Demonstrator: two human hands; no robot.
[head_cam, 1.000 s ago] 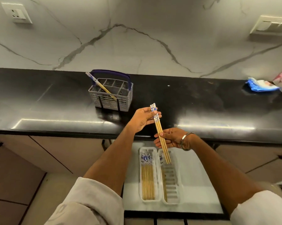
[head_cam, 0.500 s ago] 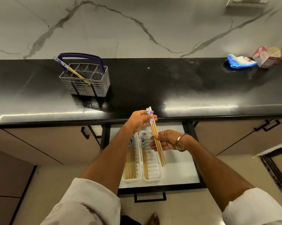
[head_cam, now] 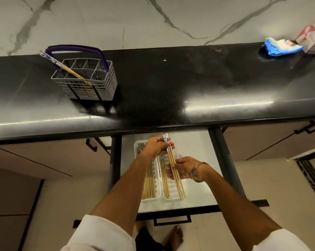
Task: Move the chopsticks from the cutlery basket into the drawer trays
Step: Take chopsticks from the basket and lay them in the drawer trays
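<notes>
slender bamboo chopsticks (head_cam: pixel 173 163), ribbed white trays (head_cam: pixel 172 192)

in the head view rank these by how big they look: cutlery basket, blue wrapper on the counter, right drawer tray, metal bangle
1. cutlery basket
2. right drawer tray, partly hidden by the hands, so unsure against the basket
3. blue wrapper
4. metal bangle, smallest

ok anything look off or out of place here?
Nothing damaged or spilled. Two minor things: chopsticks remain in the cutlery basket, leaning diagonally out over its left rim, and a crumpled blue-and-white wrapper lies at the far right of the black countertop. The bundle in both hands sits over the right tray.
</notes>
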